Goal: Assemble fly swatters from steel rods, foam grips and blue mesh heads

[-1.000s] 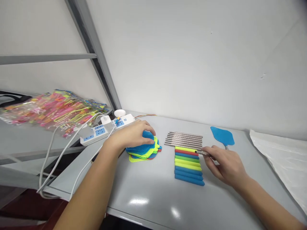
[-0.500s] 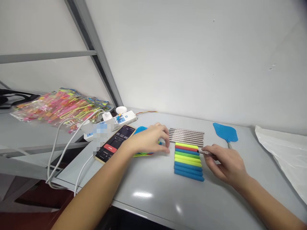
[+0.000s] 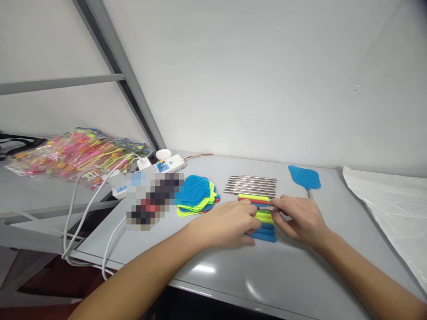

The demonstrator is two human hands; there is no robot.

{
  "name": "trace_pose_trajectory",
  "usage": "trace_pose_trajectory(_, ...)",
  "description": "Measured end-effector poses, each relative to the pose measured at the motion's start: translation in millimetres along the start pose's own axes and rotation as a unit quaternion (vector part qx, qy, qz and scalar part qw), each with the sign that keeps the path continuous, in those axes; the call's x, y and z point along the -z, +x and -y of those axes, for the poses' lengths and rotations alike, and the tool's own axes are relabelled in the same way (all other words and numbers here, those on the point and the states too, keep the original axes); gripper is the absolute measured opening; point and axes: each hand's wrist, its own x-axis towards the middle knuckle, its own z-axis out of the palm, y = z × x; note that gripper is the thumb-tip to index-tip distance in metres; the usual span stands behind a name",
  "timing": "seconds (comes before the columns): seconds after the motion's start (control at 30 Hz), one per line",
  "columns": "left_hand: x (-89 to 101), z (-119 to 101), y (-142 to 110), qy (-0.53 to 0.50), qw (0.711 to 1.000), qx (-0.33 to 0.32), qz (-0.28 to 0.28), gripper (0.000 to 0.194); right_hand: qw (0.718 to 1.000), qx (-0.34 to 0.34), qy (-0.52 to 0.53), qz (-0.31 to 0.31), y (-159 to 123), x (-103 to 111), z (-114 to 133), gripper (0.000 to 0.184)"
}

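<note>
I see a white power strip [image 3: 171, 164] with cords. Shiny bags [image 3: 76, 153] lie near my table [image 3: 213, 262].

Two hands [image 3: 230, 222], one swatter [image 3: 304, 178], several rods [image 3: 251, 183], tubes [image 3: 254, 197], swatter heads [image 3: 196, 191]

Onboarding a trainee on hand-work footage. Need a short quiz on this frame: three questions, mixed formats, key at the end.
1. Multiple choice. What does the right hand hold?
A) a coloured tube
B) a thin metal rod
C) a white cable

2. True or false. The row of loose rods lies between the coloured tubes and the wall.

3. Fill in the blank. The top piece of the mesh stack is coloured ____.

Key: 1 B; 2 true; 3 blue.
</note>
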Motion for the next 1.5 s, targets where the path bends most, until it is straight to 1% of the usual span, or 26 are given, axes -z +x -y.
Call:
trace_pose_trajectory(0.13,-0.1,0.1,-0.2,-0.001,0.999,0.029,0.014,0.018,1.000,-0.004,0.015,-0.015,-0.6,2.7,-0.1,0.018)
trace_pose_trajectory(0.2,-0.4,0.1,-0.8,0.004,0.999,0.037,0.027,0.019,0.999,-0.018,0.029,-0.021,-1.6,3.8,0.8,0.022)
trace_pose_trajectory(0.27,-0.8,-0.2,-1.2,0.005,0.999,0.039,0.034,0.018,0.997,-0.050,0.044,-0.027,-3.2,3.5,1.5,0.032)
trace_pose_trajectory(0.37,-1.1,-1.6,-0.9,-0.005,0.999,0.028,0.044,0.019,0.991,-0.097,0.069,-0.054,-5.6,-0.1,1.0,0.053)
trace_pose_trajectory(0.47,-0.8,-4.1,-0.6,-0.015,0.998,0.014,0.055,0.022,0.987,-0.095,0.088,-0.090,-6.1,-3.5,-0.7,0.070)
trace_pose_trajectory(0.57,0.3,-7.4,-1.7,-0.014,0.998,0.014,0.055,0.021,0.987,-0.086,0.083,-0.106,-4.2,-3.0,-0.8,0.076)
trace_pose_trajectory(0.7,3.6,-11.9,-3.6,0.006,0.999,0.008,0.039,0.009,0.989,-0.092,0.068,-0.091,-2.0,0.2,1.7,0.073)
trace_pose_trajectory(0.8,5.6,-13.8,-4.1,0.004,1.000,0.005,0.029,0.014,0.987,-0.104,0.084,-0.089,-1.6,0.3,2.7,0.068)
trace_pose_trajectory(0.9,5.1,-14.1,-4.3,0.004,0.999,0.015,0.036,0.025,0.978,-0.105,0.129,-0.125,-0.3,0.2,2.3,0.063)
trace_pose_trajectory(0.97,4.2,-13.8,-5.0,0.013,0.999,0.025,0.040,0.026,0.973,-0.100,0.147,-0.148,0.9,0.7,1.5,0.060)
trace_pose_trajectory(1.07,3.5,-12.8,-7.3,0.016,0.998,0.044,0.046,0.024,0.966,-0.105,0.158,-0.176,2.0,1.6,0.3,0.055)
trace_pose_trajectory(1.17,4.7,-11.7,-9.9,0.008,0.996,0.056,0.074,0.016,0.961,-0.117,0.154,-0.198,1.8,0.4,-0.4,0.051)
trace_pose_trajectory(1.23,7.0,-11.4,-10.5,-0.004,0.995,0.052,0.089,0.012,0.958,-0.130,0.151,-0.208,1.0,-1.4,-0.6,0.049)
trace_pose_trajectory(1.27,8.8,-11.4,-10.3,-0.014,0.995,0.047,0.088,0.010,0.955,-0.142,0.154,-0.210,0.4,-2.4,-0.7,0.049)
trace_pose_trajectory(1.33,13.2,-12.0,-9.2,-0.048,0.997,0.030,0.060,0.010,0.946,-0.175,0.168,-0.217,-1.0,-4.1,-0.9,0.047)
trace_pose_trajectory(1.4,17.9,-13.0,-7.8,-0.098,0.995,0.003,0.005,0.011,0.933,-0.205,0.190,-0.227,-2.1,-5.0,-0.7,0.046)
trace_pose_trajectory(1.5,21.6,-15.2,-6.3,-0.175,0.980,-0.029,-0.086,0.011,0.910,-0.228,0.220,-0.266,-2.2,-4.9,1.9,0.043)
